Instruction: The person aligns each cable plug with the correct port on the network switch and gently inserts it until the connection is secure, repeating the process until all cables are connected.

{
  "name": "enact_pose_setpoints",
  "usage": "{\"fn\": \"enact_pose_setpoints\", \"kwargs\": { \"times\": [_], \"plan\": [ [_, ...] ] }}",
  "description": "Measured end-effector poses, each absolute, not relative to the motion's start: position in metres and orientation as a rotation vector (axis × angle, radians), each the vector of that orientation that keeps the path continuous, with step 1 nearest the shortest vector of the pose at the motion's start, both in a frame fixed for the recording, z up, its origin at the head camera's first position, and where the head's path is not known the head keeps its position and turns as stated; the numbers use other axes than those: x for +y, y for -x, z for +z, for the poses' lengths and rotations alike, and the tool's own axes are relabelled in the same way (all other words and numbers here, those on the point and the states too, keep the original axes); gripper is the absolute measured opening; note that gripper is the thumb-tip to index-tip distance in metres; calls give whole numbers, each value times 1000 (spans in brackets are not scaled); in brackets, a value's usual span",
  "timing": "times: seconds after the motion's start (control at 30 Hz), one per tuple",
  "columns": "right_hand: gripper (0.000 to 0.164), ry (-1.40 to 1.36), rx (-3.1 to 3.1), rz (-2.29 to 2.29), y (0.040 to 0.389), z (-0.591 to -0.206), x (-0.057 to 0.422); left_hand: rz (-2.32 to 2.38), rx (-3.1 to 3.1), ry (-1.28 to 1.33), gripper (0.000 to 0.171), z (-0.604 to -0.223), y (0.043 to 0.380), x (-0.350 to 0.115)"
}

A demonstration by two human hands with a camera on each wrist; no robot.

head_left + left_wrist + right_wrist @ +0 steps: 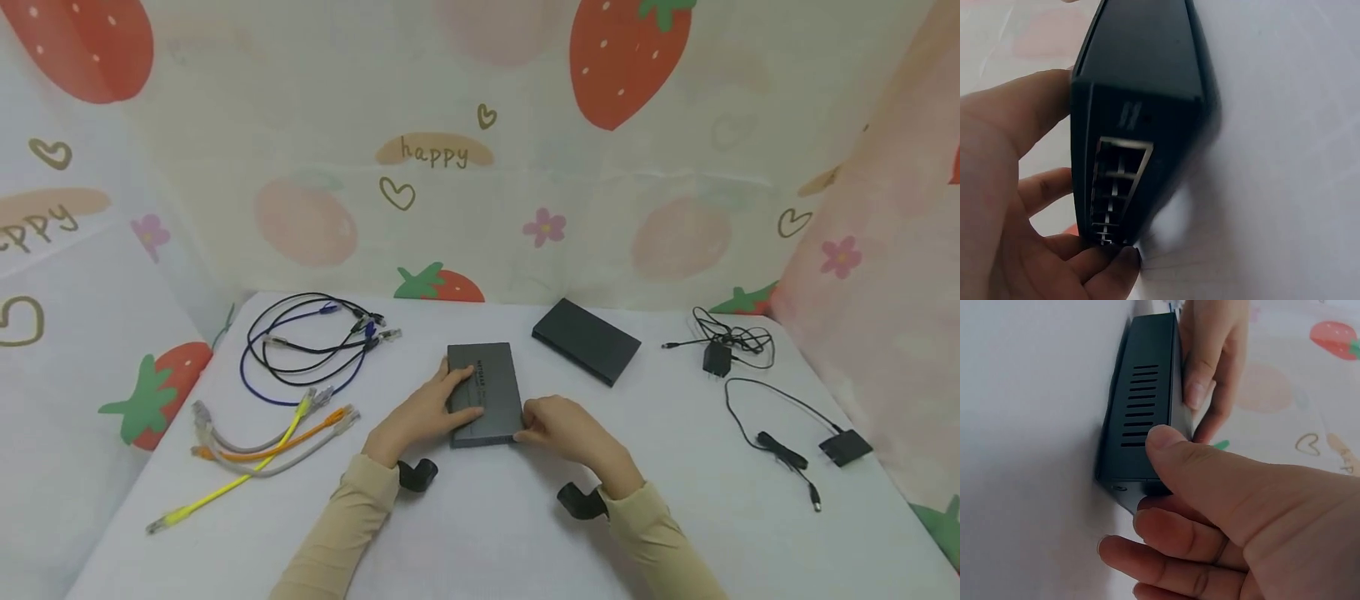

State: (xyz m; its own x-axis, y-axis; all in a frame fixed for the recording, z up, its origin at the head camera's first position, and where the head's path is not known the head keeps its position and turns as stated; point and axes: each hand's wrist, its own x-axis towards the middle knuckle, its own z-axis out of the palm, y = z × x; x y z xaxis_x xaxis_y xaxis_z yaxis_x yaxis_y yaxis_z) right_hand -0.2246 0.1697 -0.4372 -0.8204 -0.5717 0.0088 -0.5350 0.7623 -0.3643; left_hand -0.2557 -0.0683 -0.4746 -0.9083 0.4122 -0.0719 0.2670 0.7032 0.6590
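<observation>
My feed: NETGEAR switch (497, 396) mid-table, left hand (431, 408) gripping its port side, right hand (564, 429) pinching its near-right corner. Nearest ports (1121, 164) are empty. Ethernet cables (206, 501), 2 power adapters (717, 359) (845, 447), 1 black box (587, 340) lie unused.

I counted two flat boxes, one grey box (500, 387) and one black box (587, 342), and two hands, a left hand (429, 410) and a right hand (567, 431). There were two power adapters (717, 359), and two adapter cords (782, 454) to match. I made it one yellow cable (180, 515), one orange cable (335, 417) and, as near as I could tell, two grey cables (311, 451); the looped black and blue cables (328, 308) overlapped too much for me to number. I also saw two beige sleeves (356, 504) and two black wrist pieces (581, 502).
</observation>
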Motion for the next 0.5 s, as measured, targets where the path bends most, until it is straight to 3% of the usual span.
{"fn": "enact_pose_setpoints", "kwargs": {
  "times": [0.5],
  "plan": [
    [22,846,2835,-553,223,-441,161,1062,2667,-565,80,-474,258,-71]
  ]
}}
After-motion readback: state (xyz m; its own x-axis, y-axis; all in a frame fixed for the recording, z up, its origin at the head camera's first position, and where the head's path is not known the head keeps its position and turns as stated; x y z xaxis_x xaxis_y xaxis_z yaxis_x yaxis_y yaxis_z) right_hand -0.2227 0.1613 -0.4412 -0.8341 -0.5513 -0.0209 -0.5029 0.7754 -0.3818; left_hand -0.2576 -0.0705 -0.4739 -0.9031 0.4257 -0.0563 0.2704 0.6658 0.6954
